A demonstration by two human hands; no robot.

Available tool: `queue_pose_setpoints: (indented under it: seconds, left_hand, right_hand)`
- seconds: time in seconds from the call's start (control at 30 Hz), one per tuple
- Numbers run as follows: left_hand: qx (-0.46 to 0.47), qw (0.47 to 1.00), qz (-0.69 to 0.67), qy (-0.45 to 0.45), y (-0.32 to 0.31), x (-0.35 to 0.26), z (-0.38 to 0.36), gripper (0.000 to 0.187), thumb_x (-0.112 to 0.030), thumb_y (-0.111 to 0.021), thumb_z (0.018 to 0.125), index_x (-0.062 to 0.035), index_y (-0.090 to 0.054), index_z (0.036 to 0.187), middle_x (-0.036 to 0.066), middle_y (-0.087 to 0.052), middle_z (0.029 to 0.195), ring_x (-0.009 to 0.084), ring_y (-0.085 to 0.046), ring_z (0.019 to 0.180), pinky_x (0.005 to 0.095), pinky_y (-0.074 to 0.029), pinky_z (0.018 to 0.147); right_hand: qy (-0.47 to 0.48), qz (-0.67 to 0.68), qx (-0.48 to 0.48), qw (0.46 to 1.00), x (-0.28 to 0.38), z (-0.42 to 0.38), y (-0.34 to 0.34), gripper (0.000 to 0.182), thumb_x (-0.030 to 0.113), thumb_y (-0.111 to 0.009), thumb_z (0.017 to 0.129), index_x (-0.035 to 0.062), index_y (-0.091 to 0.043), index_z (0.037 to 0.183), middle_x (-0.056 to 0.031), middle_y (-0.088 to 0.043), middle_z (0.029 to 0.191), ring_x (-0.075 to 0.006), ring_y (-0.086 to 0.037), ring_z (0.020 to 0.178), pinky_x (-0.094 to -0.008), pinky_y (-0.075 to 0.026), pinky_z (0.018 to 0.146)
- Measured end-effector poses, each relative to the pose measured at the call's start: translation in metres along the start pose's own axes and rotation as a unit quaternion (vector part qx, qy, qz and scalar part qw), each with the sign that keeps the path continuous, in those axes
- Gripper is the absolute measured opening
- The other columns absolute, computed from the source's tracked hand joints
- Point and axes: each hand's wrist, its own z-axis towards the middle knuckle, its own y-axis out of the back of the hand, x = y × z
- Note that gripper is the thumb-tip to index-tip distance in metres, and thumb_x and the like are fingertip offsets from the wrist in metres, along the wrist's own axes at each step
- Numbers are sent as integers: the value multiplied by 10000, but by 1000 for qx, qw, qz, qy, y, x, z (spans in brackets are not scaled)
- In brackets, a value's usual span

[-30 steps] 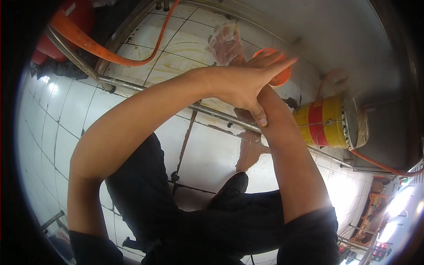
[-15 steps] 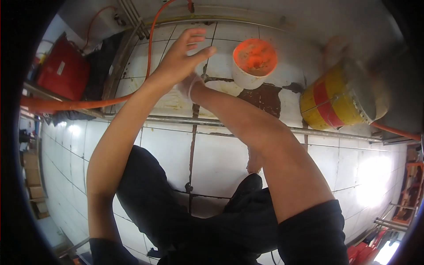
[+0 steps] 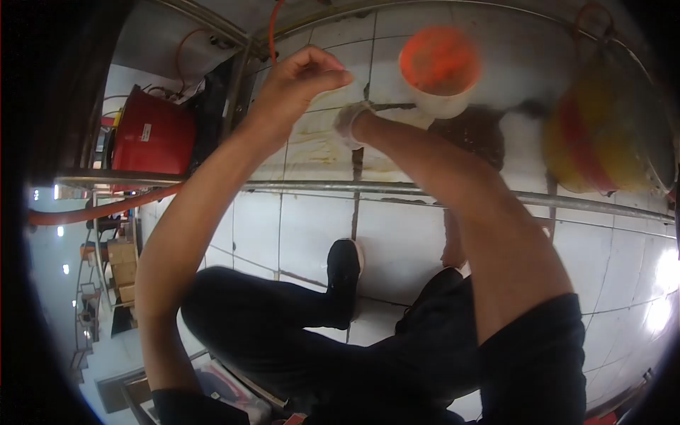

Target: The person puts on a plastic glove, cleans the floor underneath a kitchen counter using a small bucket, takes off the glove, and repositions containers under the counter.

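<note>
My bare left hand is raised over the white tiles, its fingers curled in towards the thumb and nothing visible between them. My right hand, in a thin pale glove, is low over the yellow-stained floor tiles; its fingers are too hidden and blurred to read. To the right of both hands stands a white bucket with a bright orange inside and brownish matter in it. A dark brown patch of broken tile lies beside that bucket.
A metal rail crosses beneath my forearms. On the right is a blurred yellow and red drum. A red container sits at the left, with an orange hose below it. Boxes are further left.
My left hand's fingers have curled in from a spread pose. The camera view has shifted, so the buckets sit further right, and my left shoe has come into sight.
</note>
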Motion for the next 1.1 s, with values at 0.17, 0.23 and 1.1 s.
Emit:
queue_pose_setpoints:
  seconds: [0.17,0.23,1.1]
  left_hand:
    - [4,995,-98,16,-11,5,-1,75,-156,-655,841,-129,-588,824,-15,-629,927,95,-558,908,295,-368,860]
    - [-3,993,-116,23,-14,0,10,79,-129,-622,839,-136,-546,816,-14,-583,960,101,-531,950,318,-354,872]
    - [161,772,587,-186,-71,164,113,653,-216,-533,866,-167,-328,1484,125,-499,1222,314,-479,1088,501,-391,877]
  right_hand:
    - [96,-2,-36,995,-9,-9,-18,255,263,-622,792,58,-725,904,-176,-701,896,-354,-681,881,-466,-535,734]
    - [87,6,-49,995,-18,-16,-24,269,290,-624,789,49,-720,856,-176,-696,858,-366,-678,839,-467,-533,730]
    - [-149,71,32,986,-93,-197,-38,343,344,-579,867,25,-703,854,-184,-685,877,-346,-673,850,-431,-536,734]
